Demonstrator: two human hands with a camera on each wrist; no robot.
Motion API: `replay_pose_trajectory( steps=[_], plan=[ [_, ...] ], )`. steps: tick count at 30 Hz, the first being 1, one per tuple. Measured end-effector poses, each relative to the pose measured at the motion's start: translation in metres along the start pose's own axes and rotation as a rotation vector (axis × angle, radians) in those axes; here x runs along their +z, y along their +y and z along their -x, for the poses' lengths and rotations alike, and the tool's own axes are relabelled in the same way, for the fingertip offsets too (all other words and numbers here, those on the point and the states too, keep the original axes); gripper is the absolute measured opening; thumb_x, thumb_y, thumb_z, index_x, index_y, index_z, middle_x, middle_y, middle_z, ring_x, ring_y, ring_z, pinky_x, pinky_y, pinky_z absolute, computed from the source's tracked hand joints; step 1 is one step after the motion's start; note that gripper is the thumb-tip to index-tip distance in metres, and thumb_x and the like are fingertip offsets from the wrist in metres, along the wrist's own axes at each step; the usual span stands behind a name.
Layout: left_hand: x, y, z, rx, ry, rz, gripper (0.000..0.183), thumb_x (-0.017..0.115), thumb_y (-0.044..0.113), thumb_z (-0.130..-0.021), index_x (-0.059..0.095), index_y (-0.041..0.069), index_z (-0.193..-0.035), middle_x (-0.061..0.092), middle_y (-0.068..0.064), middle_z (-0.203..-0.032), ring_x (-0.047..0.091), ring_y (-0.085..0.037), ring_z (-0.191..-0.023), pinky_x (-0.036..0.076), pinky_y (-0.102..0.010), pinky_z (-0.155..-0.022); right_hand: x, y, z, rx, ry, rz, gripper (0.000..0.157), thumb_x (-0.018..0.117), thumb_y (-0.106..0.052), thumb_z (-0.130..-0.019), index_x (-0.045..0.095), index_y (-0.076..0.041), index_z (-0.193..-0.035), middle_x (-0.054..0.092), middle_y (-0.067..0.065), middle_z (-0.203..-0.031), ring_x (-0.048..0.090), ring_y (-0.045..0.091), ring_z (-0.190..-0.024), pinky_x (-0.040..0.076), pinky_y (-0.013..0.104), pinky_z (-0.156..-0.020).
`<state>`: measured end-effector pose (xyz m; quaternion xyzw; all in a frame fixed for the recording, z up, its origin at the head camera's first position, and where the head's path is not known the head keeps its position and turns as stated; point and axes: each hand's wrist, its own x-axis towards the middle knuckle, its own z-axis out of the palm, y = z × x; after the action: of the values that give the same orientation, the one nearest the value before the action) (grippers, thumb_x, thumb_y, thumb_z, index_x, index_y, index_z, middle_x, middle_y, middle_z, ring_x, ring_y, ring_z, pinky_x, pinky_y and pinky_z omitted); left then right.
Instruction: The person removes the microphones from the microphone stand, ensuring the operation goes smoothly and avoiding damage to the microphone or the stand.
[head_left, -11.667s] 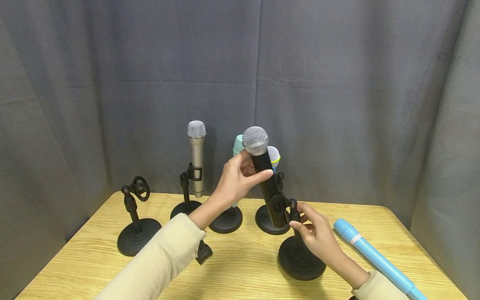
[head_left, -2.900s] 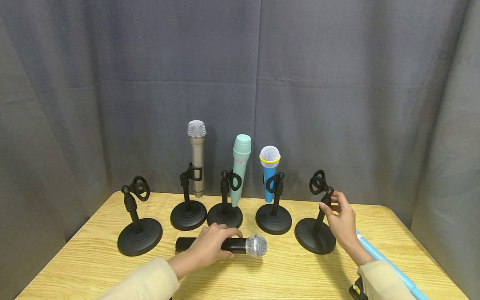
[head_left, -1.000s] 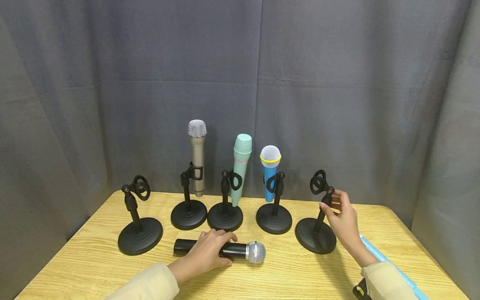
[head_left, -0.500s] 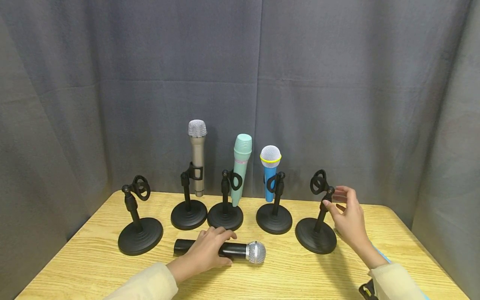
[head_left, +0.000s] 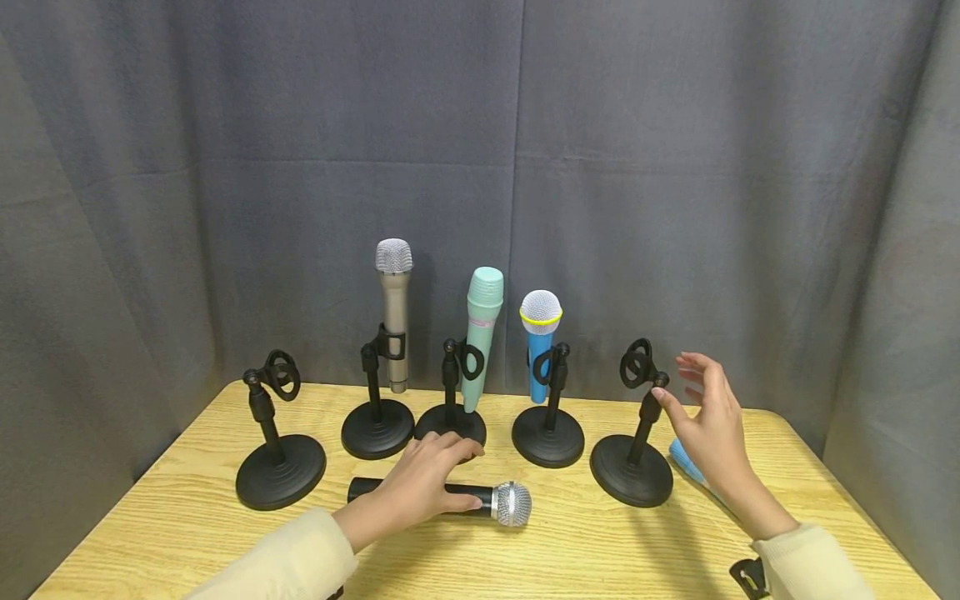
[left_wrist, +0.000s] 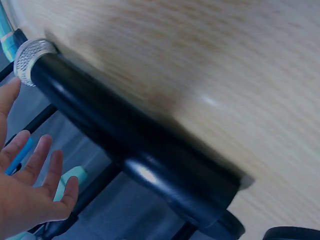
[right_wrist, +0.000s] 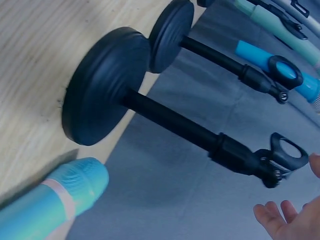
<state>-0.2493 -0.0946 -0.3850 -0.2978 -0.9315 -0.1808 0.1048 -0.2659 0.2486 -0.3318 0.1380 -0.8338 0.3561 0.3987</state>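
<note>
On the table, in front of the row of stands, lies a black microphone with a silver mesh head. My left hand hovers over its body with loose, spread fingers; the left wrist view shows the palm apart from it. My right hand is beside the far-right black stand, fingers extended, thumb tip near or touching its joint. That stand's ring clip holds nothing. Behind my right forearm lies a light blue microphone, mostly hidden in the head view; its banded head end shows in the right wrist view.
Three stands at the back bear a champagne-coloured microphone, a mint green microphone and a blue microphone with a yellow ring. At far left is a stand with a vacant clip. Grey curtains enclose the table.
The black microphone, earlier in a stand's clip, now lies on the table; that stand moved back and right. Lately my left hand has lifted off the microphone and my right hand has released the stand.
</note>
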Motion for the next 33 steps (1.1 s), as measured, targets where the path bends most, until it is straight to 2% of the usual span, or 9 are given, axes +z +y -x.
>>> replay_pose_trajectory(
  steps=[5,10,17,21,24,28,31,33],
  plan=[
    [-0.008,0.008,-0.006,0.027,0.029,-0.016,0.052,0.073,0.043,-0.073,0.056,0.022,-0.117,0.06,0.005,-0.107,0.05,-0.015,-0.089,0.033,-0.028,-0.069,-0.001,-0.012,-0.004,-0.05,0.0,-0.02,0.055,0.07,0.002,-0.076,0.042,0.008,-0.123,0.051,0.02,-0.118,0.052,0.034,-0.107,0.029,-0.003,-0.086],
    [-0.017,0.016,-0.013,0.04,0.07,-0.018,0.051,0.072,0.044,-0.074,0.056,0.024,-0.118,0.06,0.006,-0.107,0.049,-0.015,-0.087,0.032,-0.028,-0.07,0.002,-0.024,-0.007,-0.105,-0.008,-0.057,0.056,0.07,0.006,-0.074,0.042,0.01,-0.122,0.049,0.022,-0.119,0.051,0.035,-0.107,0.032,-0.002,-0.086],
    [-0.028,0.025,-0.026,0.052,0.114,-0.016,0.051,0.07,0.045,-0.076,0.055,0.021,-0.119,0.06,0.002,-0.109,0.052,-0.018,-0.093,0.038,-0.035,-0.076,0.013,-0.034,-0.007,-0.11,-0.045,-0.075,0.056,0.07,0.004,-0.075,0.042,0.007,-0.123,0.049,0.02,-0.121,0.051,0.031,-0.108,0.035,0.0,-0.085],
    [-0.031,0.03,-0.034,0.042,0.162,-0.007,0.05,0.071,0.043,-0.075,0.055,0.021,-0.118,0.06,0.003,-0.106,0.053,-0.017,-0.092,0.038,-0.031,-0.074,0.024,-0.036,-0.005,-0.118,-0.072,-0.071,0.055,0.07,0.001,-0.076,0.043,0.005,-0.123,0.049,0.018,-0.121,0.052,0.03,-0.108,0.037,0.002,-0.085],
    [-0.032,0.033,-0.04,0.029,0.189,0.012,0.05,0.07,0.043,-0.076,0.055,0.021,-0.118,0.061,0.004,-0.106,0.053,-0.016,-0.092,0.036,-0.028,-0.07,0.032,-0.037,-0.003,-0.12,-0.096,-0.077,0.053,0.07,0.0,-0.077,0.043,0.003,-0.123,0.05,0.017,-0.121,0.052,0.029,-0.108,0.04,0.008,-0.085],
    [-0.034,0.037,-0.048,0.023,0.22,0.049,0.048,0.068,0.042,-0.079,0.053,0.021,-0.119,0.061,0.002,-0.109,0.054,-0.017,-0.094,0.038,-0.029,-0.072,0.044,-0.037,0.001,-0.124,-0.129,-0.066,0.052,0.069,-0.004,-0.079,0.043,0.002,-0.123,0.051,0.016,-0.12,0.052,0.027,-0.107,0.04,0.012,-0.084],
    [-0.035,0.04,-0.053,0.019,0.25,0.077,0.047,0.068,0.04,-0.08,0.053,0.019,-0.119,0.061,0.001,-0.11,0.055,-0.019,-0.096,0.041,-0.033,-0.076,0.052,-0.038,0.003,-0.126,-0.156,-0.057,0.051,0.069,-0.005,-0.08,0.044,0.002,-0.123,0.051,0.016,-0.119,0.053,0.027,-0.106,0.045,0.02,-0.084],
    [-0.036,0.042,-0.057,0.009,0.268,0.102,0.046,0.068,0.037,-0.08,0.053,0.018,-0.119,0.061,-0.001,-0.11,0.055,-0.02,-0.098,0.043,-0.036,-0.078,0.056,-0.038,0.004,-0.117,-0.178,-0.059,0.05,0.068,-0.006,-0.08,0.044,0.003,-0.123,0.052,0.016,-0.118,0.053,0.028,-0.105,0.048,0.031,-0.083]
  ],
)
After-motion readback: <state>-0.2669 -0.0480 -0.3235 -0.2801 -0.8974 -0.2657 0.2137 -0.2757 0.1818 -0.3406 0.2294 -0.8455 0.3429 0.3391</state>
